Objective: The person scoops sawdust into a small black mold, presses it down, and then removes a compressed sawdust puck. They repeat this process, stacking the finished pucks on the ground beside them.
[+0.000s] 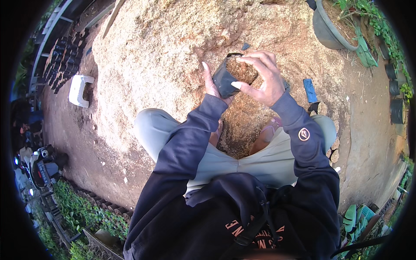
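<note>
A black plastic grow bag (223, 81), filled near its rim with a brown crumbly planting mix (240, 69), is tilted between my hands. My left hand (212, 83) supports it from the left and below, the thumb standing up along its side. My right hand (268, 76) is at the bag's right, with fingertips over the mix at the rim and the thumb by the front wall. Behind the bag rises a large heap of pale shavings-like material (156, 58). A small dark scrap (245, 46) lies on the heap just beyond the bag.
A blue folded piece (310, 90) lies at the right, near several filled bags (334, 152) beside my knee. A large grey tub (334, 29) stands far right. Leftward are a white plastic stool (79, 91), stacked black bags (63, 61) and a parked motorcycle (40, 167).
</note>
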The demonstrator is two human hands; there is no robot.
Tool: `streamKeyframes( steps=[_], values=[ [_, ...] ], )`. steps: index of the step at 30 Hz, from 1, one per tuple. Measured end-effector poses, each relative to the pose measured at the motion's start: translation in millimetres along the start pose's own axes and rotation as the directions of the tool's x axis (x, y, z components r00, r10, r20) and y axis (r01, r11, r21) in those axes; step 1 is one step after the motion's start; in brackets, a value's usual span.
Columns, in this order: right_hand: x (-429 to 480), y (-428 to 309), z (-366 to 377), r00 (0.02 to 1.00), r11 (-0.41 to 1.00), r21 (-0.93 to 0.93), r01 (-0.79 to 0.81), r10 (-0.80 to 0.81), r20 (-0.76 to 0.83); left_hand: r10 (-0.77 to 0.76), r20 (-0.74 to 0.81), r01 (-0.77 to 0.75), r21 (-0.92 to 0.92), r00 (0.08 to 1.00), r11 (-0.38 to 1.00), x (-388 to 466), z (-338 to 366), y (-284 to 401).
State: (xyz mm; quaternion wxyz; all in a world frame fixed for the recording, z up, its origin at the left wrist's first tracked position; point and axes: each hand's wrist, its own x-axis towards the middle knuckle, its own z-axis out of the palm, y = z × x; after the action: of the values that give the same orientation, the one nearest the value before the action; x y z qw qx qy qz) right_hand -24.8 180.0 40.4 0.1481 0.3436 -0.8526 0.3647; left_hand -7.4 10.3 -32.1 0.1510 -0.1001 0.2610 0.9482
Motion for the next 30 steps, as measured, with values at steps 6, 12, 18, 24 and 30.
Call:
streamKeyframes(
  steps=[6, 12, 18, 24, 30],
  values=[
    [-5, -8, 8, 0.977, 0.996, 0.027, 0.080, -0.084, 0.194, -0.027, 0.038, 0.031, -0.103, 0.999, 0.994, -5, 14, 2],
    [-1, 2, -2, 0.997, 1.000, -0.003, 0.003, -0.003, 0.075, 0.008, -0.017, -0.009, -0.031, 1.000, 0.999, -6, 11, 7],
    [-2, -3, 1, 0.989, 0.998, 0.053, 0.040, -0.047, 0.137, 0.086, -0.105, -0.091, -0.037, 0.991, 0.995, -8, 18, 4],
    [-1, -2, -5, 0.978, 0.993, -0.039, 0.111, -0.102, 0.184, 0.072, -0.060, -0.081, -0.161, 0.996, 0.984, -4, 11, 7],
    [-6, -8, 7, 0.983, 0.994, 0.032, 0.105, -0.108, 0.148, 0.063, -0.024, -0.065, -0.133, 0.998, 0.989, -2, 4, 1]
  ],
)
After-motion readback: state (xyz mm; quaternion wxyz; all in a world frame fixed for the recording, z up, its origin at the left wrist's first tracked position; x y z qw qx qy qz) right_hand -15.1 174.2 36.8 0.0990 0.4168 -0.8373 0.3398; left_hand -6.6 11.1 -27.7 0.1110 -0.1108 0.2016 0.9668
